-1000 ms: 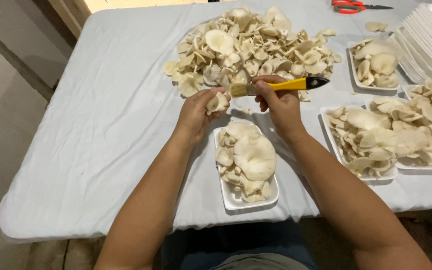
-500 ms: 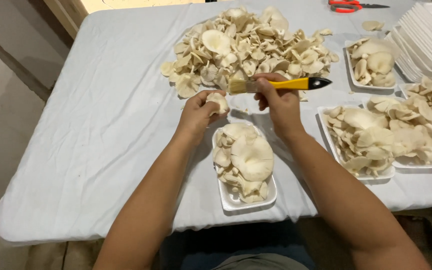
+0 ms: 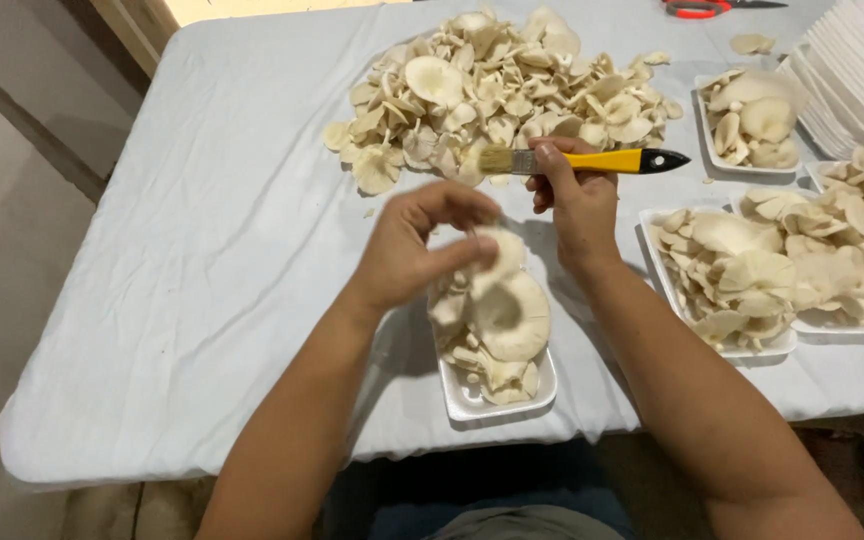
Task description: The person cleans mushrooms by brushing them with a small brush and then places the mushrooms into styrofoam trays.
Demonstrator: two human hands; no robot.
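Left hand (image 3: 414,250) pinches a mushroom (image 3: 497,250) over the near tray (image 3: 472,400), approx. full. Right hand (image 3: 577,200) is closed round a yellow brush (image 3: 592,160). Three trays at right look filled; big loose pile (image 3: 502,90) on table (image 3: 202,280) yet unsorted.

Brush (image 3: 592,160): yellow handle, black tip, pale tan bristles. Mushrooms in the big pile (image 3: 497,85): cream to off-white, some beige gills. Mushrooms on the near tray (image 3: 472,402): same cream; tray is plain white. Side trays (image 3: 752,348) white, stacked trays (image 3: 857,75) white too. Desk (image 3: 202,250) cover: plain pale blue-white cloth, no pattern. Scissors (image 3: 697,8) at the far edge: red handles. Floor (image 3: 2,250): grey.
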